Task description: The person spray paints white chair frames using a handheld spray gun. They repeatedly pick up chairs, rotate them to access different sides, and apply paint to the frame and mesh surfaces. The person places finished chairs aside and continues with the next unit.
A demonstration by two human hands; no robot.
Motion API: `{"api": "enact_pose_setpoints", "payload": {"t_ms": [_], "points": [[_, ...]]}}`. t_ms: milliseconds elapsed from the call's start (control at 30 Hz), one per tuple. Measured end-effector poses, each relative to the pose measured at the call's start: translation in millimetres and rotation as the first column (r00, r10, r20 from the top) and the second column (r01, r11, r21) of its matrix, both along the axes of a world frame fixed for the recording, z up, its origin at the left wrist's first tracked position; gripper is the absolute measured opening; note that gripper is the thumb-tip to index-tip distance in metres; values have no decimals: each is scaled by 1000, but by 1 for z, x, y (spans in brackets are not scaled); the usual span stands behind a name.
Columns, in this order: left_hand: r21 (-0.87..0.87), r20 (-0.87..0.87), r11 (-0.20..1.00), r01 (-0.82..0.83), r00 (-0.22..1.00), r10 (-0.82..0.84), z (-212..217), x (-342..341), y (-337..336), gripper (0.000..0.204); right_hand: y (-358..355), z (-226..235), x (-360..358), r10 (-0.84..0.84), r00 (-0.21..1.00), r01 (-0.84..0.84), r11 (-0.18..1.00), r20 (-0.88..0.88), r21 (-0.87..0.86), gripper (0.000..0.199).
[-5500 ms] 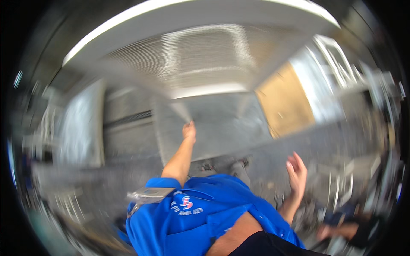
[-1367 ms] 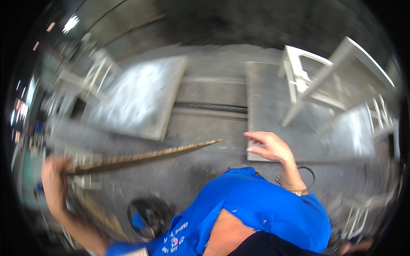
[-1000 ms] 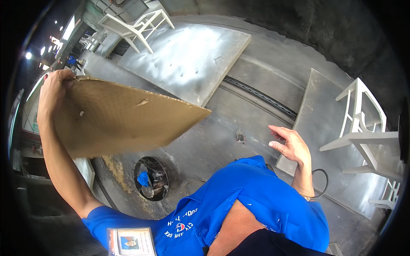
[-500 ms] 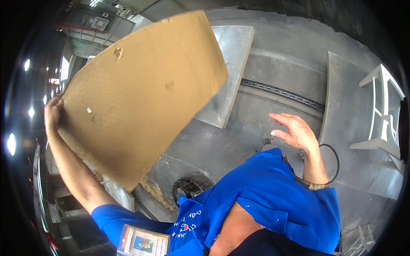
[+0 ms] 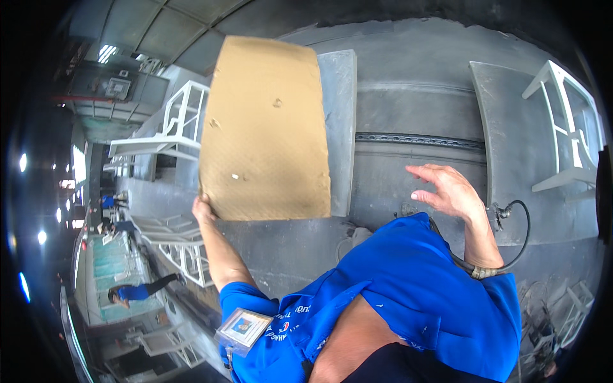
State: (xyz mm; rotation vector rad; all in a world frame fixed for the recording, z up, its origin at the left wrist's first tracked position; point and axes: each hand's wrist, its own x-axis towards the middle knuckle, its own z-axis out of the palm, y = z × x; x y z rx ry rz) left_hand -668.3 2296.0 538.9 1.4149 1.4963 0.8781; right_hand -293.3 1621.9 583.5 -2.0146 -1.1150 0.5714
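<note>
A brown cardboard sheet (image 5: 268,134) with a few dents and small torn spots is in front of me on the left. My left hand (image 5: 204,209) grips its near left corner, the fingers partly hidden by the sheet. The cardboard covers part of a grey panel (image 5: 340,127); I cannot tell whether the two touch. My right hand (image 5: 446,189) hovers to the right, its fingers stretched and the thumb apart, holding nothing. Beside the right forearm curves a dark hose (image 5: 527,230) with a metal fitting (image 5: 501,216) at its end.
A slotted dark track (image 5: 421,140) runs between the grey panel and a second panel (image 5: 511,147), which carries a white chair frame (image 5: 562,127). Another white chair frame (image 5: 185,121) stands beyond the cardboard's left edge. More frames (image 5: 185,255) and a person in blue (image 5: 134,292) are farther left.
The cardboard has turned from a slant to nearly straight and shifted away from my left side, my left hand moving right with it. My right hand stays open in nearly the same place.
</note>
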Motion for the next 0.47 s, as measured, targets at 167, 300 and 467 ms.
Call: {"api": "enact_pose_setpoints", "payload": {"t_ms": [167,300,467], "points": [[-207,-1,978,-34,999,35,-136,-4,50,38,48,4,-44,-133,989,136,989,62,-49,62],[-284,79,943,-175,976,205,-215,-8,95,35,112,6,-94,-240,971,240,968,4,-76,60],[-405,70,910,-90,989,129,-266,-19,133,56,176,24,-158,-158,985,132,945,-63,-300,55]]}}
